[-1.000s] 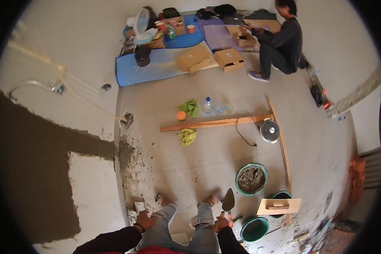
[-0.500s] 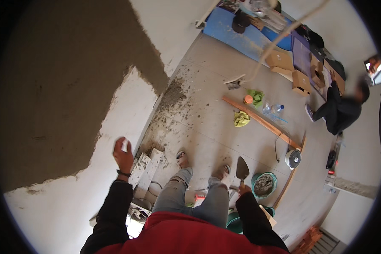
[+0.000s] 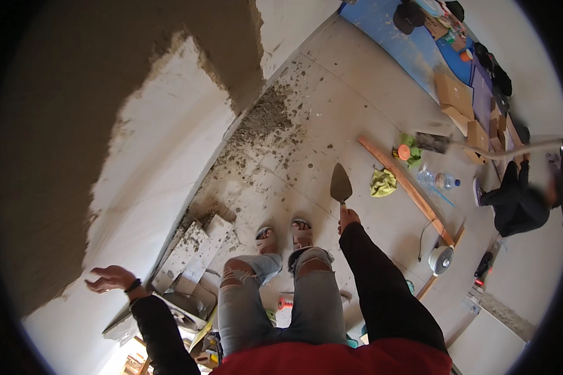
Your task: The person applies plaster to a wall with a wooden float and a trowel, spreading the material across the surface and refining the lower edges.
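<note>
In the head view, the person's right hand [image 3: 348, 219] is closed around the handle of a pointed grey metal trowel [image 3: 340, 183]. This trowel is held out over the pale tiled floor [image 3: 350, 119], in front of the feet, with its tip pointing away from the body. The left hand [image 3: 112, 279] is empty, with the fingers spread and a little bent; it is close to the white wall [image 3: 153, 125], but I cannot tell if it touches. Higher on this wall is a wide area of grey-brown plaster [image 3: 56, 131] with a ragged edge.

For good handling, I would advise a firm but not stiff wrist, a steady blade, and the free hand away from the plaster's edge. The feet should be placed with care, because dark crumbs of mortar [image 3: 272, 112] lie on the floor near the wall.

Counting, I see one trowel, two hands, two sandals [image 3: 302, 232], one crumpled yellow-green cloth-like piece [image 3: 383, 183], one orange-lidded container [image 3: 404, 152], one round white cooker with a dark lid [image 3: 441, 260] and one seated co-worker in dark clothes [image 3: 522, 203].
</note>
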Tool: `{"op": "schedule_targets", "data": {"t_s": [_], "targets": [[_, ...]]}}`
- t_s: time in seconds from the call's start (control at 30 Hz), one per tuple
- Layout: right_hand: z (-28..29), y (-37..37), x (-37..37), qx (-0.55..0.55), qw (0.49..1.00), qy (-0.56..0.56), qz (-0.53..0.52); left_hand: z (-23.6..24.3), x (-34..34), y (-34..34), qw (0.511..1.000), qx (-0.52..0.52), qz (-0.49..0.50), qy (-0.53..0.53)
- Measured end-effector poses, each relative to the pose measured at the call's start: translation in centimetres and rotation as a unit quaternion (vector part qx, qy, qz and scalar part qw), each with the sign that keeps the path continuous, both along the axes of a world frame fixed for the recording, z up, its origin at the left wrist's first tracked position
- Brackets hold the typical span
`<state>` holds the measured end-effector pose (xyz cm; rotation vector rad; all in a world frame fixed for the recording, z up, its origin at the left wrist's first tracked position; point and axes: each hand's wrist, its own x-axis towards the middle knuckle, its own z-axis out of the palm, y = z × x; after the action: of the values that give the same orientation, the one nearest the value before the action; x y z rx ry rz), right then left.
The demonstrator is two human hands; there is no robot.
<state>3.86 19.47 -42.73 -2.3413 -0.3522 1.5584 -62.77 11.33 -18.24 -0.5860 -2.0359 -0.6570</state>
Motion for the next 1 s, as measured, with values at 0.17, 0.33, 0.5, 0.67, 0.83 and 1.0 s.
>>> {"op": "schedule_targets", "data": {"t_s": [0.17,0.33,0.5,0.67,0.83,1.0], "targets": [[-15.7,5.0,1.6,0.039,0.995,-0.083,-0.039,-2.7,-1.2,5.1,0.994,0.110,-0.010,0.022],[-24.6,7.8,-1.4,0.082,0.985,-0.145,0.054,-6.3,1.5,9.9,0.950,0.234,-0.199,0.060],[-22.6,16.9,-6.9,0.212,0.843,-0.249,0.427,-5.8,11.9,19.3,0.868,0.030,-0.445,0.220],[-26.5,32.3,-0.4,0.176,0.914,-0.232,0.283,-4.1,13.3,25.6,0.837,-0.095,-0.419,0.338],[-27.1,41.6,5.2,0.167,0.944,-0.252,0.135,-5.3,14.0,27.3,0.844,-0.190,-0.323,0.383],[-29.7,48.7,7.3,0.234,0.924,-0.243,0.179,-5.5,14.2,28.2,0.854,-0.211,-0.293,0.375]]}}
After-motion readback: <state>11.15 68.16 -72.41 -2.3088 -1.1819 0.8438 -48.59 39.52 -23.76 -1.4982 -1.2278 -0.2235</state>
